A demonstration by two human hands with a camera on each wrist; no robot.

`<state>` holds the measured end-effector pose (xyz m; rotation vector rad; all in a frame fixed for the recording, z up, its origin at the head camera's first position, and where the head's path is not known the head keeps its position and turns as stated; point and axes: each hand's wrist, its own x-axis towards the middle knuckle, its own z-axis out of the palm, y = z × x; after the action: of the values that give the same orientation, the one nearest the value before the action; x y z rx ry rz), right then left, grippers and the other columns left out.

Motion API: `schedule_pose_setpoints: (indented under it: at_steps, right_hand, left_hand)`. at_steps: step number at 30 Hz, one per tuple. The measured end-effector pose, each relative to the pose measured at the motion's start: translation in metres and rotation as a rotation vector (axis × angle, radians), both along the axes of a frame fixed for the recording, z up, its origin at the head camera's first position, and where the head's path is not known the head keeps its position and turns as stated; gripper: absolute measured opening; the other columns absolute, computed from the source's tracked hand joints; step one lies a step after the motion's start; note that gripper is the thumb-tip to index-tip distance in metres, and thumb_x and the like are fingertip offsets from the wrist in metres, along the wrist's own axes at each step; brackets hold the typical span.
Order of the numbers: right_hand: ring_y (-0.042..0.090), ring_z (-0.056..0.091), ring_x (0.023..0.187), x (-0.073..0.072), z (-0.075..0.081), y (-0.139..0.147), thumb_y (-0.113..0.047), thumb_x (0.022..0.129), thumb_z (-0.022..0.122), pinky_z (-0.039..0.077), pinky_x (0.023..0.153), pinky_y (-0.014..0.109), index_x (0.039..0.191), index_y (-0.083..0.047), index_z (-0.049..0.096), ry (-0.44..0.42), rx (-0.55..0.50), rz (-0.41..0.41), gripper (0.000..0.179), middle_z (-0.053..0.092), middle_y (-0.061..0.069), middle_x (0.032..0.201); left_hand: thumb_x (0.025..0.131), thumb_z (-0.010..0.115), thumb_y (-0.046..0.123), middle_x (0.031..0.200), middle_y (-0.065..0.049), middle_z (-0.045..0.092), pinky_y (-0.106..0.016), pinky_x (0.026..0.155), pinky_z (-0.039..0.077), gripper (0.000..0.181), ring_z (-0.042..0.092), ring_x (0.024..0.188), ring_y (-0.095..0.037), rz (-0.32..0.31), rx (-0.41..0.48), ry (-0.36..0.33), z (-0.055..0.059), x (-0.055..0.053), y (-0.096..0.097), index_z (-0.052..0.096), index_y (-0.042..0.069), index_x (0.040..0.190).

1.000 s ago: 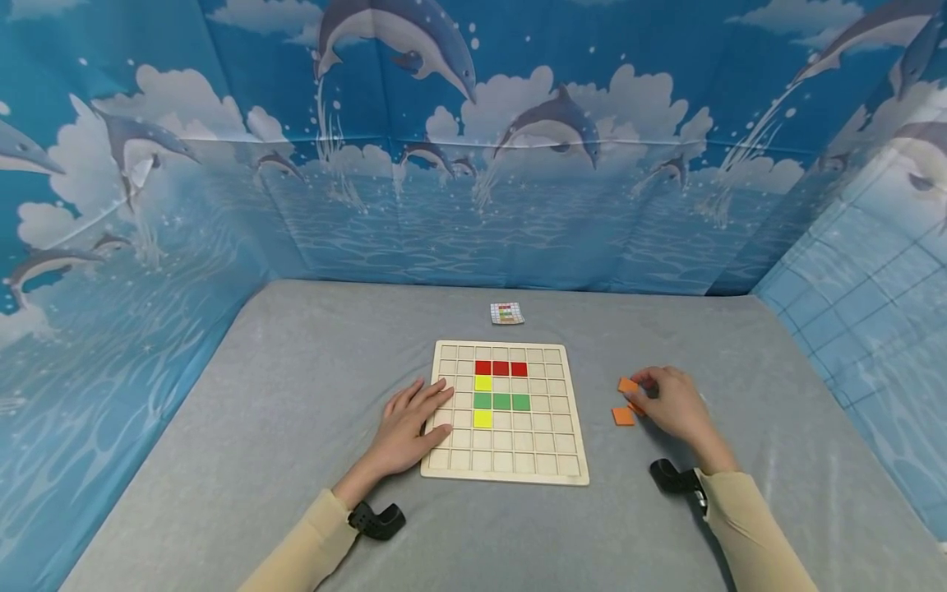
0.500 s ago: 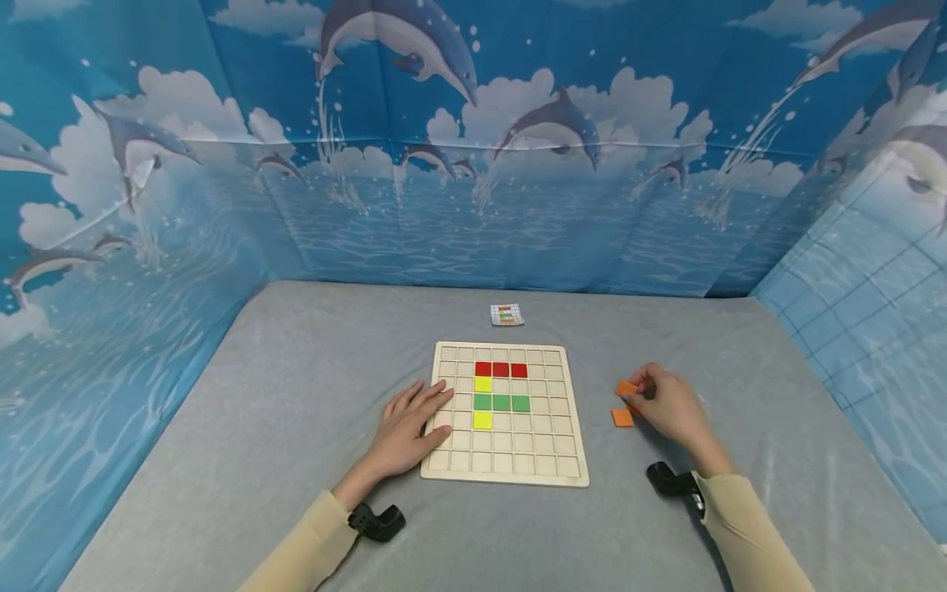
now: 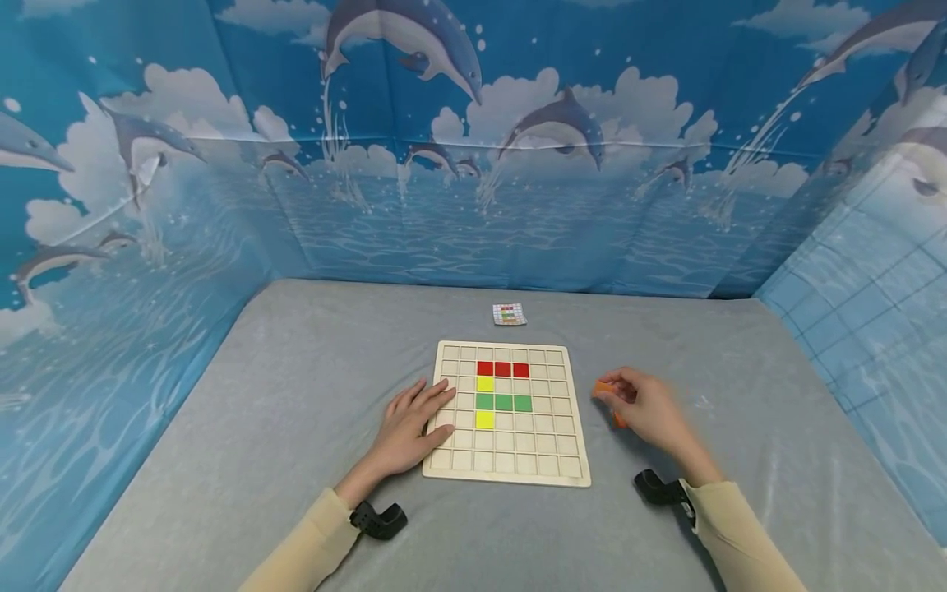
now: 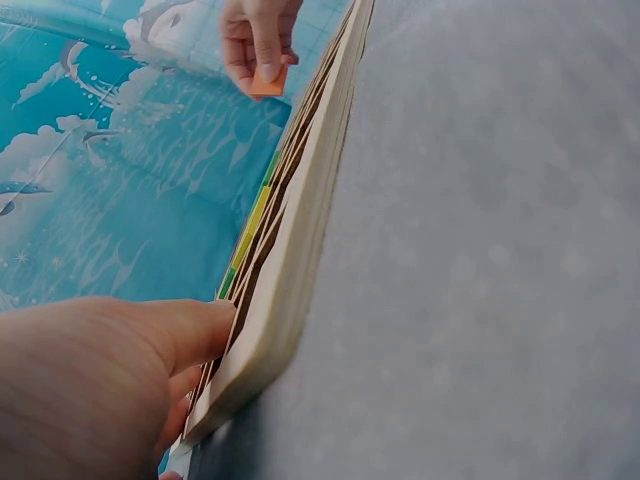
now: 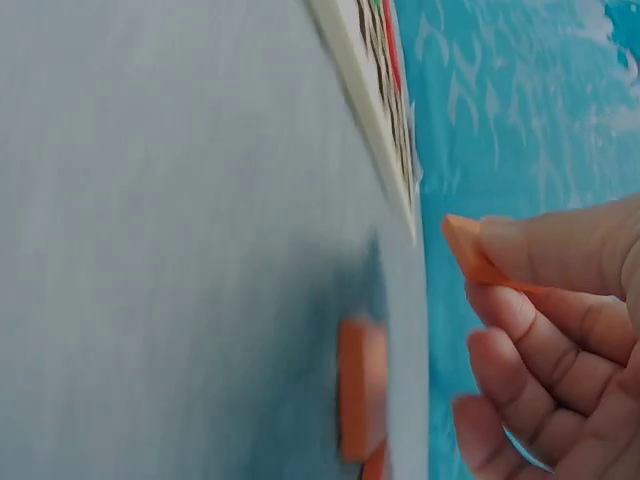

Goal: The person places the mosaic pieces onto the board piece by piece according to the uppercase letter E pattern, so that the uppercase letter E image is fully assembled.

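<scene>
My right hand [image 3: 645, 408] pinches an orange square tile [image 5: 468, 248] between thumb and fingers, just off the right side of a wooden grid board [image 3: 547, 470]. Beneath that hand, more orange tiles [image 5: 362, 390] lie on the cloth, partly hidden in the head view. My left hand [image 3: 409, 427] rests on the board's left edge, fingers spread and fairly straight. Within the grid sit a row of red tiles [image 3: 503, 369], a row of green tiles [image 3: 504, 403], and two yellow tiles [image 3: 484, 419], one above and one below the green row's left end.
A small card [image 3: 509, 314] printed with a coloured grid lies behind the board. Grey cloth [image 3: 311, 353] covers the table. Blue dolphin-print curtains [image 3: 444, 222] rise at the back and both sides. Each wrist carries a black camera mount [image 3: 379, 521].
My right hand has lifted an orange tile from the group and moved left toward the board. The left hand stays in place on the board's edge.
</scene>
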<state>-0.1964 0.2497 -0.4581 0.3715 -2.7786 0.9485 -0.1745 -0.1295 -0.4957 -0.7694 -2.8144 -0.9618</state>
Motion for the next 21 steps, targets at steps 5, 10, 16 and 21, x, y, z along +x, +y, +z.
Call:
schedule_pose_setpoints:
  at_steps: [5, 10, 16, 21]
  right_hand:
    - [0.011, 0.053, 0.061, 0.008, 0.005, -0.021, -0.009, 0.084, 0.073, 0.044, 0.051, 0.026, 0.093, -0.008, 0.068, -0.034, -0.056, 0.087, 0.011, 0.062, -0.003, 0.076]
    - [0.009, 0.057, 0.067, 0.017, 0.011, -0.045, -0.009, 0.084, 0.074, 0.047, 0.058, 0.026, 0.092, -0.012, 0.069, -0.087, -0.102, 0.184, 0.01, 0.063, -0.007, 0.079]
    - [0.008, 0.055, 0.067, 0.022, 0.01, -0.069, -0.01, 0.083, 0.074, 0.048, 0.06, 0.025, 0.095, -0.013, 0.069, -0.13, -0.104, 0.291, 0.013, 0.061, -0.009, 0.078]
    - [0.007, 0.053, 0.065, 0.02, 0.004, -0.085, -0.01, 0.084, 0.074, 0.047, 0.059, 0.024, 0.093, -0.013, 0.069, -0.131, -0.102, 0.379, 0.011, 0.059, -0.011, 0.077]
  left_hand:
    - [0.096, 0.055, 0.035, 0.151, -0.005, 0.033, -0.056, 0.105, 0.01, 0.054, 0.016, 0.14, -0.034, 0.002, 0.002, -0.002, 0.0, 0.0, 0.0, 0.044, 0.014, 0.144]
    - [0.096, 0.054, 0.035, 0.151, -0.006, 0.033, -0.056, 0.105, 0.01, 0.054, 0.016, 0.14, -0.034, 0.003, -0.005, -0.006, 0.0, 0.001, 0.0, 0.043, 0.014, 0.145]
    - [0.096, 0.054, 0.036, 0.151, -0.004, 0.032, -0.056, 0.106, 0.01, 0.054, 0.016, 0.14, -0.033, 0.006, -0.005, -0.003, -0.001, 0.0, -0.001, 0.042, 0.014, 0.145]
    - [0.096, 0.054, 0.036, 0.151, -0.004, 0.032, -0.056, 0.105, 0.011, 0.054, 0.016, 0.14, -0.033, 0.002, -0.005, 0.006, -0.001, -0.001, 0.0, 0.043, 0.014, 0.145]
